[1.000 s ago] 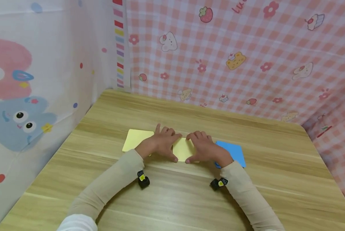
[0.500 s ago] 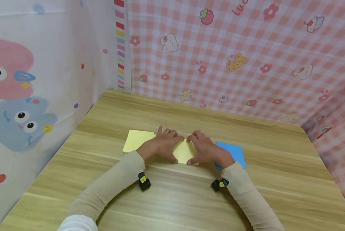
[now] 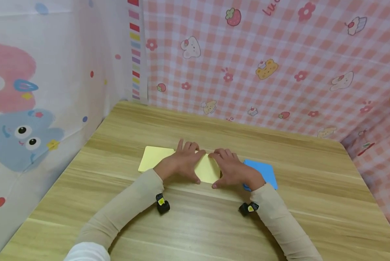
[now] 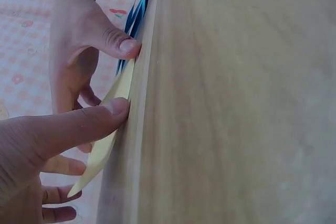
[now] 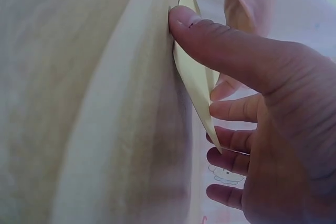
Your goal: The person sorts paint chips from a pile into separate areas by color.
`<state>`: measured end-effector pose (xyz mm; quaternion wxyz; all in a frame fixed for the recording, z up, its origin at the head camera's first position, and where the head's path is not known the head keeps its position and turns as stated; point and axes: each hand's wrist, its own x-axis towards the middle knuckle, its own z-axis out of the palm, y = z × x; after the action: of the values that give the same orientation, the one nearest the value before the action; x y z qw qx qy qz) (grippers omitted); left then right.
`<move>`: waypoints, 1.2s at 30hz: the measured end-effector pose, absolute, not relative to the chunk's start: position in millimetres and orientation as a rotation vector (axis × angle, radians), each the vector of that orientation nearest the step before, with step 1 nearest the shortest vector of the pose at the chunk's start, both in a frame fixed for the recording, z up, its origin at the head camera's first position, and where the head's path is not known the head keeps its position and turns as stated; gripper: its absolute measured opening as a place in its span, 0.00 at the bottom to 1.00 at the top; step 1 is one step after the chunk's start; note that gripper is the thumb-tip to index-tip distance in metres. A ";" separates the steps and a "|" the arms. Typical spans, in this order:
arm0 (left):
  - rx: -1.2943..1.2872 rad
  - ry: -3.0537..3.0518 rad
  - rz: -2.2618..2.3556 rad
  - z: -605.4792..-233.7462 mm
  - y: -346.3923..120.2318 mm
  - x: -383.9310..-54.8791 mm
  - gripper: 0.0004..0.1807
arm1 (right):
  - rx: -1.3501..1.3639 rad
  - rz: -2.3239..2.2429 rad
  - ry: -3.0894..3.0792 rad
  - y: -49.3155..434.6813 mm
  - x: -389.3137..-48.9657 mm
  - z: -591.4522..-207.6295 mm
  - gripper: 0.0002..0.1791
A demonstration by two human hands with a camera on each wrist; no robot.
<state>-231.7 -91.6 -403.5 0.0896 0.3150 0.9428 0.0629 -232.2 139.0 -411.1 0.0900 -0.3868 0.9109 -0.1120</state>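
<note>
A yellow paper sheet (image 3: 208, 169) lies in the middle of the wooden table (image 3: 195, 224), held from both sides. My left hand (image 3: 183, 163) grips its left part and my right hand (image 3: 231, 169) its right part. In the left wrist view the left thumb (image 4: 84, 125) presses the sheet's near edge (image 4: 112, 124) to the table, and the rest of the sheet bows up toward the fingers. The right wrist view shows the right thumb (image 5: 215, 40) doing the same, with the yellow sheet (image 5: 195, 85) curving up to the curled fingers.
A second yellow sheet (image 3: 153, 157) lies flat to the left of my left hand. A blue sheet (image 3: 264, 171) lies under my right wrist, its edge (image 4: 134, 18) also showing in the left wrist view. Patterned cloth walls (image 3: 279, 65) close the table's back and sides.
Both hands stay on the yellow sheet. The right thumb has slid slightly left along the near edge, and the sheet between the hands looks a little narrower.
</note>
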 end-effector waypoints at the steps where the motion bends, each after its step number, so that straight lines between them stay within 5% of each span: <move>1: 0.935 2.811 0.192 -403.5 -92.7 -231.6 0.57 | -1.151 -0.331 2.712 137.5 -231.8 -411.2 0.57; 13: 0.865 2.818 0.275 -392.4 -108.8 -228.2 0.58 | -1.132 -0.485 2.710 121.1 -231.1 -405.3 0.51; 22: 0.813 2.755 0.589 -352.8 -127.7 -228.9 0.54 | -1.214 -0.524 2.747 102.7 -243.7 -363.6 0.43; 31: 0.794 2.750 0.804 -329.0 -160.7 -225.0 0.51 | -1.367 -0.531 2.737 73.9 -236.5 -347.0 0.57; 36: 0.788 2.740 0.757 -328.0 -181.5 -220.2 0.54 | -1.387 -0.558 2.698 58.2 -231.4 -351.2 0.55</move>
<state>-220.2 -181.5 -328.0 0.0957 0.2659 0.9246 0.2555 -231.4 58.2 -351.2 0.0285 -0.4494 0.8744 -0.1807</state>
